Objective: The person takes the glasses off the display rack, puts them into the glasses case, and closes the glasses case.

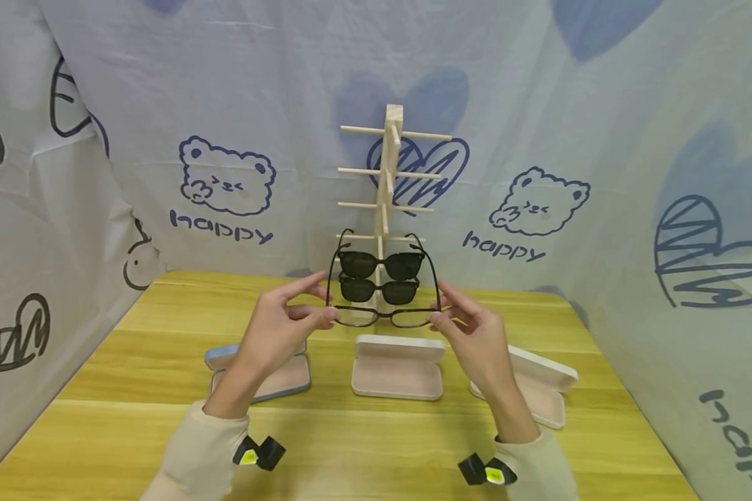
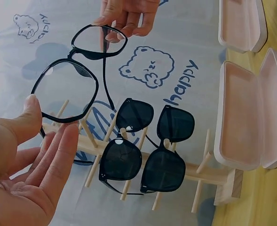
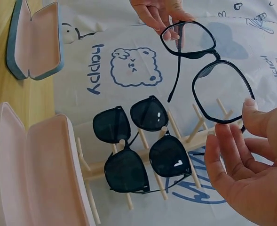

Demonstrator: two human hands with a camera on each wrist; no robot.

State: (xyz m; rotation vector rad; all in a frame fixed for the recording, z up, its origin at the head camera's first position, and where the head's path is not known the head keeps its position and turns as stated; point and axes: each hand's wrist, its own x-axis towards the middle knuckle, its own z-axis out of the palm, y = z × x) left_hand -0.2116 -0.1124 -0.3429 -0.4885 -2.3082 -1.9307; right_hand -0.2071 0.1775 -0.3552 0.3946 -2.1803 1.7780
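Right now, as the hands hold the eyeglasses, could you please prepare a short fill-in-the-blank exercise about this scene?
The left hand and right hand hold black-framed eyeglasses whose lenses are ____, not dark.
The wooden display stand carries exactly ____ pairs of sunglasses.
In the head view, the leftmost eyeglass case is ____ outside.
Missing words: clear; two; blue.

There are two hands (image 1: 282, 321) (image 1: 476, 332), one pair of clear glasses (image 1: 384, 315) and two pairs of sunglasses (image 1: 358, 265) (image 1: 400, 292). I count also three cases, namely one blue case (image 1: 291, 379) and two white cases (image 1: 397, 379) (image 1: 542, 400), one wooden stand (image 1: 388, 160) and one table (image 1: 382, 445).
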